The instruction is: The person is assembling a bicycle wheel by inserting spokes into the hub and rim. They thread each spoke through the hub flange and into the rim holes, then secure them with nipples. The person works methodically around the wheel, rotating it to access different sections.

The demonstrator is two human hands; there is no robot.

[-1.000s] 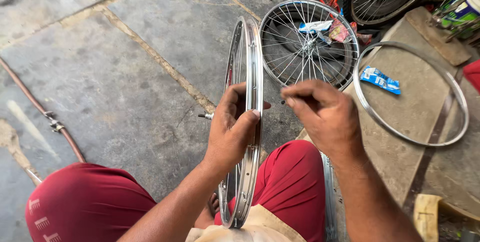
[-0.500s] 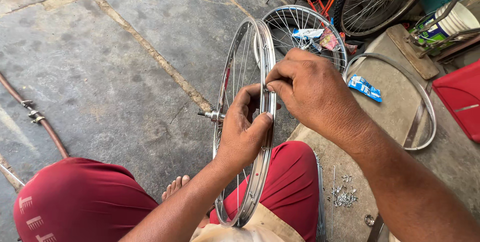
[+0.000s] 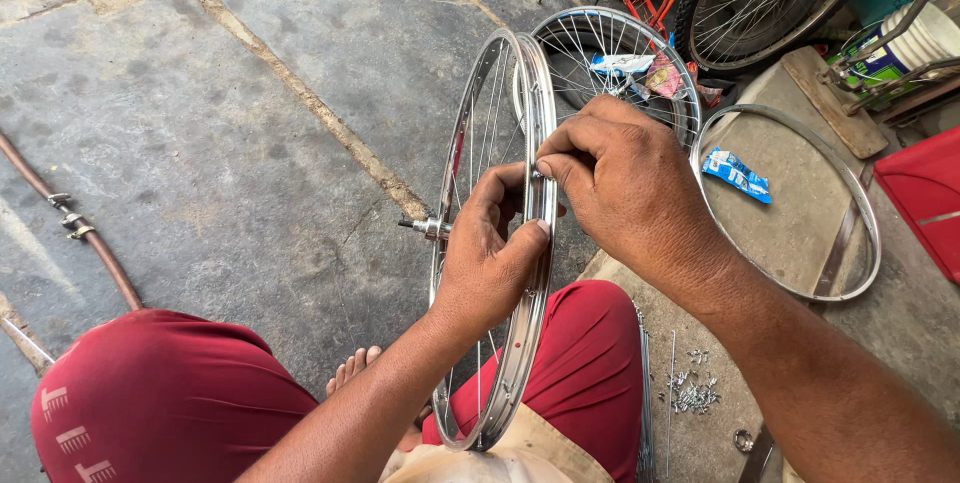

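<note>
Upright wheel rim (image 3: pixel 520 343): left hand (image 3: pixel 485 263) fingers grip it; right hand (image 3: pixel 625 178) fingers pinch edge.

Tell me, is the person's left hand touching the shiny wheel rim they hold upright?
Touching. The head view shows the left hand wrapped around the wheel rim, thumb pressed against its edge.
</note>
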